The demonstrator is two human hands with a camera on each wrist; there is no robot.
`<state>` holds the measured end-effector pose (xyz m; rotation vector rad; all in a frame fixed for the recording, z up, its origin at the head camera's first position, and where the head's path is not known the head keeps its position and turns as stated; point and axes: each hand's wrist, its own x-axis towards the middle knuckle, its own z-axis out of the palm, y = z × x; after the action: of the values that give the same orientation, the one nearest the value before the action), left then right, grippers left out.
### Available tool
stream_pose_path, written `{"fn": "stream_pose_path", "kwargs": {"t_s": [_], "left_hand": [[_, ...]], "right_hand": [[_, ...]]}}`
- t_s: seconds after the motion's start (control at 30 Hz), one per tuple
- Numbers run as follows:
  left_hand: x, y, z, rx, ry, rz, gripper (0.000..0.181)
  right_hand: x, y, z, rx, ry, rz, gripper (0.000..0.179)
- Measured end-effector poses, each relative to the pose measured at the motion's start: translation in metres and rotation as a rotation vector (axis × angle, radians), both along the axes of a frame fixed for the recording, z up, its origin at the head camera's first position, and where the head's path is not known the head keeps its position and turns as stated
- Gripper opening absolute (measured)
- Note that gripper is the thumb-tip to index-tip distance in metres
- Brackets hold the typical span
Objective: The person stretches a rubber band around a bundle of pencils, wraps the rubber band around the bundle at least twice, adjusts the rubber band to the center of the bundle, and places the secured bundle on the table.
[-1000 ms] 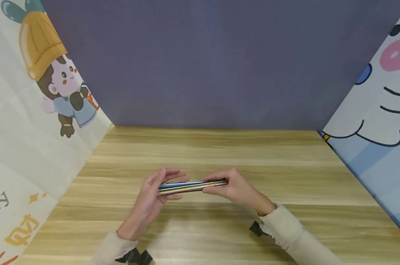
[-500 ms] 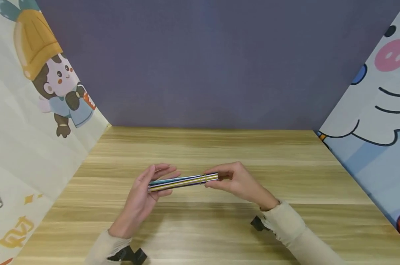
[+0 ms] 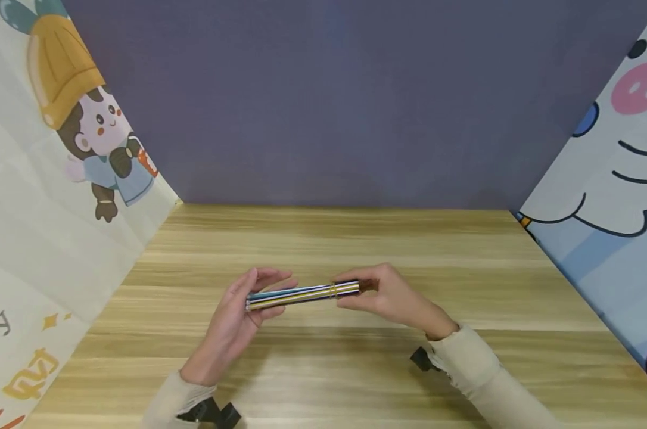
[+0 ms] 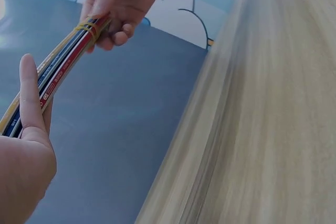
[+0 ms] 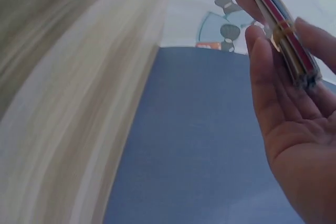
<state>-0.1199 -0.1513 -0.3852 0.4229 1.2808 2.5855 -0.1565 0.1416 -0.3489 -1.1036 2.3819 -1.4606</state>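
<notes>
A bundle of slim pencils (image 3: 302, 295) in several colours lies crosswise between the two hands, raised off the table. My left hand (image 3: 236, 316) holds its left end, thumb on one side and fingers on the other. Yellow rubber bands (image 4: 90, 28) circle the bundle near its right end. My right hand (image 3: 393, 301) has its thumb and fingertips on either side of that end, by the bands. In the right wrist view the pencil ends (image 5: 307, 80) point toward the right palm, with a gap between. Whether the right fingertips press on a band or the pencils is hard to tell.
The wooden table (image 3: 323, 381) spreads beneath both hands. A dark grey-blue panel (image 3: 323, 107) rises at the back. Cartoon-printed sheets stand on the left side (image 3: 12, 226) and the right side (image 3: 624, 262).
The right fingertips have slid right along the bundle, so more of the banded end shows. Both hands and the bundle have shifted slightly left overall; a thin loop by the left fingers no longer shows.
</notes>
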Motion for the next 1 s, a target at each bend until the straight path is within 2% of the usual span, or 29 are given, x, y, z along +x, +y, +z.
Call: {"fn": "stream_pose_path", "kwargs": {"t_s": [0.33, 0.6, 0.83, 1.0], "left_hand": [[0.0, 0.008, -0.008, 0.033, -0.045, -0.013, 0.038], [0.002, 0.016, -0.011, 0.055, -0.083, -0.066, 0.038], [-0.002, 0.011, -0.01, 0.058, -0.11, -0.017, 0.038], [-0.003, 0.009, -0.01, 0.078, -0.131, -0.023, 0.036]], "right_hand": [[0.002, 0.001, 0.001, 0.002, 0.153, -0.045, 0.027], [0.003, -0.01, -0.005, 0.044, 0.245, 0.037, 0.023], [-0.001, -0.003, 0.0, 0.137, 0.303, 0.01, 0.03], [0.0, -0.002, 0.001, 0.182, 0.419, 0.017, 0.023]]}}
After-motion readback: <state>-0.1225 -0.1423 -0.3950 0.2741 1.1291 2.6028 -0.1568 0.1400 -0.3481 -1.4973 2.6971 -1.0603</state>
